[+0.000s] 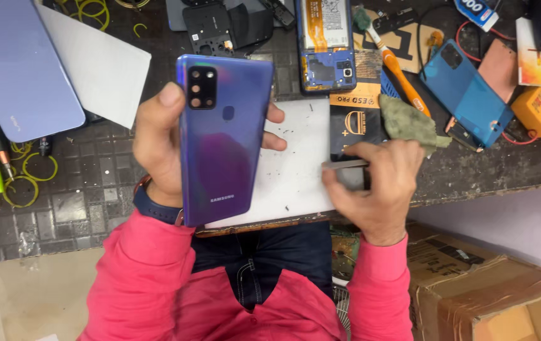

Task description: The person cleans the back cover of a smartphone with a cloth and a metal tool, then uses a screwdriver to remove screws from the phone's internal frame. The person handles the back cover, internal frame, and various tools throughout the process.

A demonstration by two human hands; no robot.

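Blue phone held upright over a cluttered repair bench.

The left hand (157,142) wraps the blue-violet phone (223,139) back-side up, fingers curled behind it with only the tips showing at its 3 o'clock edge. The right hand (378,183) pinches a thin grey metal tool (344,164), its far end hidden under the fingers. At 12 o'clock an opened phone (325,44) is cut off by the frame; a black-and-gold packet (354,123) lies beside it. A brown cardboard box (473,284) sits at 4 o'clock.
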